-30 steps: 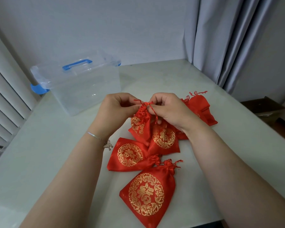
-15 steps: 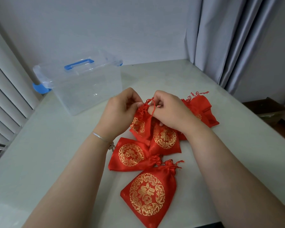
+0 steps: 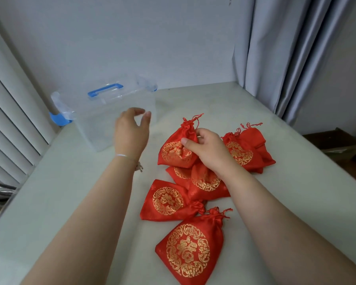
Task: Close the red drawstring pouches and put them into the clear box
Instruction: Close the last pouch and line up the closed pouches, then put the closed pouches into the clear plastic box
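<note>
A: Pouch [image 3: 176,150] with the cinched neck is in the right hand [image 3: 209,150], thumb and fingers pinching the cloth just below the gather. Its bottom looks to rest on the pile; can't tell if it's lifted clear.

B: Left hand [image 3: 131,133]?

A: Holding nothing, fingers loosely spread, right in front of the box [image 3: 103,120] near wall. Whether it touches the wall I can't tell.

B: Box state?

A: Clear, nothing visible inside, blue handle [image 3: 105,89] at the back, far left on the tabletop [image 3: 70,192]. It sits beside the pile, to its left.

B: So the step is carry and drop.

A: My read, yes. Advice: lift straight up first so the cords [image 3: 195,118] don't snag the pouches below. Grip low on the neck, as now, so the gather doesn't loosen.

B: Risk?

A: Box looks light. A pouch hitting the rim could push it. Left hand steadying the near wall would fix that.

B: What's left?

A: Several pouches on the tabletop: one nearest the camera [image 3: 190,248], one to its upper left [image 3: 167,200], a stack under the right wrist [image 3: 206,182], a pair at far right [image 3: 247,150]. The nearest two look tied at the neck. The stack's necks are hidden, so check them before boxing.
</note>
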The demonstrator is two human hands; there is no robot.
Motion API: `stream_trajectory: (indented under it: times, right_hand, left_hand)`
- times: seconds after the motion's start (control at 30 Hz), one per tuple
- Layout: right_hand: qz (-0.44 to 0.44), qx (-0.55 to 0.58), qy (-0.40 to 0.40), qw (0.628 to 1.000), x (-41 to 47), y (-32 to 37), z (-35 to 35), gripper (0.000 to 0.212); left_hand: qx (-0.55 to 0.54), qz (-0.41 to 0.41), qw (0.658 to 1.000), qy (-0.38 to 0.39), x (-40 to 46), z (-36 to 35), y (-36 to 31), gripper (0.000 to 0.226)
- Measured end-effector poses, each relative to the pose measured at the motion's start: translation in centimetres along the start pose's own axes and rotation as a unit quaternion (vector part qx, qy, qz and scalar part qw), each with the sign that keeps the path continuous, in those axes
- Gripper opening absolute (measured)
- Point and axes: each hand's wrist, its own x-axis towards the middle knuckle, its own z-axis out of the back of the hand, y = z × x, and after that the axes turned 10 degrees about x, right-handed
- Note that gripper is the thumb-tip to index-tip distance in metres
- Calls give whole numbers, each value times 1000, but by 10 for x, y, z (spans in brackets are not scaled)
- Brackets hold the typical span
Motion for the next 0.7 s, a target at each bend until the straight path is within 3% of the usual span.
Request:
stream_trajectory:
  times: [0.13,0.23,0.3,0.5,0.7]
  right_hand:
    - [-19,49,2,999,0,-2,3,11]
    - [-26,65,10,998,-1,-4,2,13]
    - [-29,97,2,995,0,-5,3,11]
    - [0,197,-98,976,5,-4,10,15]
    - [62,193,-148,968,5,-1,14,13]
  left_hand:
    - [198,-105,970,-95,40,1,24,42]
    - [310,-83,945,-62,60,7,42,56]
    - [342,-88,933,-64,66,13,46,49]
    - [326,-129,935,-63,66,30,43,30]
    - [246,-185,951,-21,40,29,2,28]
